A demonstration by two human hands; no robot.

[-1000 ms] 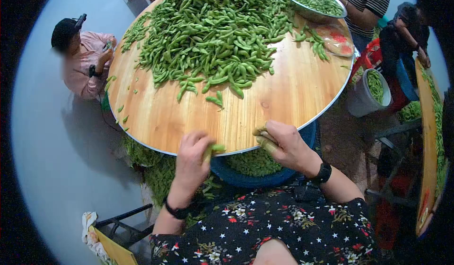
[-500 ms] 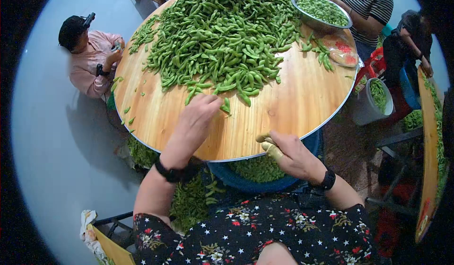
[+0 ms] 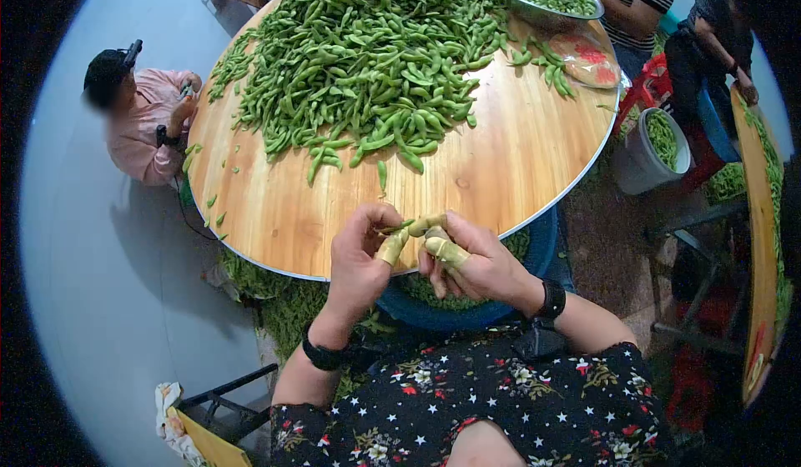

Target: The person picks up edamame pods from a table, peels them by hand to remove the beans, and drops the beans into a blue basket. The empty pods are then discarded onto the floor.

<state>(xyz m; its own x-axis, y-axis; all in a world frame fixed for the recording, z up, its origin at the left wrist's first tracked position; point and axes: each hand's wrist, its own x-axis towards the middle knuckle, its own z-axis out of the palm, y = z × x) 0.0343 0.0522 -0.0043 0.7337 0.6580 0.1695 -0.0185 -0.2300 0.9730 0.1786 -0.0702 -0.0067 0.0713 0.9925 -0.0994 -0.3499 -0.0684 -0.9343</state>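
Note:
Over the near edge of the round wooden table (image 3: 517, 163), my left hand (image 3: 360, 250) pinches a green edamame pod (image 3: 404, 226) between thumb and fingers. My right hand (image 3: 484, 263) is closed at the pod's other end, its fingertips meeting the left ones. Yellowish covers wrap the thumb and a finger of the right hand, and the left thumb. A large heap of edamame pods (image 3: 359, 67) spreads over the table beyond both hands. One loose pod (image 3: 382, 174) lies just ahead of my left hand. Below my hands is a blue tub (image 3: 542, 254) holding shelled green beans.
A metal bowl (image 3: 546, 8) of shelled beans and a plastic bag (image 3: 588, 62) sit at the table's far right. A white bucket (image 3: 655, 154) stands right of the table. One person (image 3: 138, 117) sits at the left; others work at the right. Green pods or husks cover the floor.
My left hand has come back from the heap's edge toward me, now with a pod. The right hand has moved slightly left, and the two hands meet. The view has shifted slightly.

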